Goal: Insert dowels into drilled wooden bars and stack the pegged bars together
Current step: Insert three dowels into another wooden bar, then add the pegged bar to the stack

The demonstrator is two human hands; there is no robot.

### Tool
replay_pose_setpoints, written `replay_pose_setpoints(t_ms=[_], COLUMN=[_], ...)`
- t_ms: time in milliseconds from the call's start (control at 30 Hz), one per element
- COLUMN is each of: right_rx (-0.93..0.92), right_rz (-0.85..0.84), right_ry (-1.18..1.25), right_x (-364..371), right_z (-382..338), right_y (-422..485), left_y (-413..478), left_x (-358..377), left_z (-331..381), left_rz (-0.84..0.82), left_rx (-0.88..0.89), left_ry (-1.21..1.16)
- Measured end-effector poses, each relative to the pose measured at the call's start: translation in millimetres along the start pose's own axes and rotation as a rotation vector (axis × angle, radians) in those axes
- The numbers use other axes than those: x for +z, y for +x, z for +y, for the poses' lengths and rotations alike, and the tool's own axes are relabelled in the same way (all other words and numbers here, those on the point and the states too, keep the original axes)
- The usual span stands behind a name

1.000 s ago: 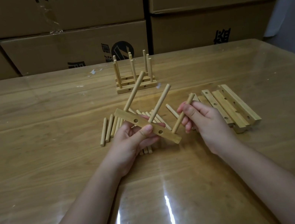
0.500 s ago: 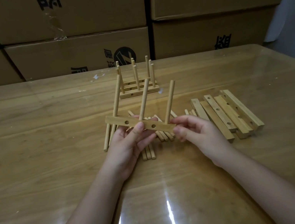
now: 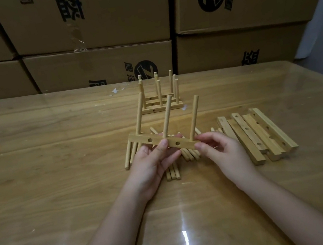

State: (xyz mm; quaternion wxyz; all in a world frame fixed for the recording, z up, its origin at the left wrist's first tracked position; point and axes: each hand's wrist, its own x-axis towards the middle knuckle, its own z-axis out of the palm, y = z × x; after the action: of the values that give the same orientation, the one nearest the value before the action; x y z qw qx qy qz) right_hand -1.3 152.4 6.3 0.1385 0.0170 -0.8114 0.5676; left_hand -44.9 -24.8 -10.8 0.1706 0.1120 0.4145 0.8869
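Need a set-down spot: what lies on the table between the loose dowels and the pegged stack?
Head view: bare table between the loose dowels and the pegged stack; only the held bar's three pegs rise in front of it.

Head-worn camera looks forward and down (closely) at table (image 3: pixel 47 173).

Dim, warm light from overhead leaves white glare streaks on the glossy table (image 3: pixel 59 182) near the bottom edge (shadows are faint and soft), the wide lens bows the cardboard boxes (image 3: pixel 85 17), and the bar (image 3: pixel 155 140) at centre is sharper than the corners.
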Motion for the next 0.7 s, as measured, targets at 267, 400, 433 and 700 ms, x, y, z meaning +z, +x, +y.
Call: replay_pose_setpoints(t_ms=[267,400,433,700], right_rx=[0.071,0.106,0.112,0.138], right_rz=[-0.13,-0.162,-0.171,-0.228], right_ry=[-0.082,-0.14,-0.16,-0.261], right_x=[-7.7,-10.9,-12.0,-20.4], right_z=[-3.1,-2.8,-3.1,-9.5], right_y=[7.4,15.2,17.7,42.7], left_y=[1.0,0.5,0.7,-1.4], left_x=[-1.7,-1.1,-1.2,5.5], left_z=[1.4,-0.2,0.0,2.0], left_rz=[0.013,0.036,0.043,0.081], left_rx=[-0.04,-0.022,-0.016,-0.022], left_ry=[-0.024,0.016,0.02,0.057])
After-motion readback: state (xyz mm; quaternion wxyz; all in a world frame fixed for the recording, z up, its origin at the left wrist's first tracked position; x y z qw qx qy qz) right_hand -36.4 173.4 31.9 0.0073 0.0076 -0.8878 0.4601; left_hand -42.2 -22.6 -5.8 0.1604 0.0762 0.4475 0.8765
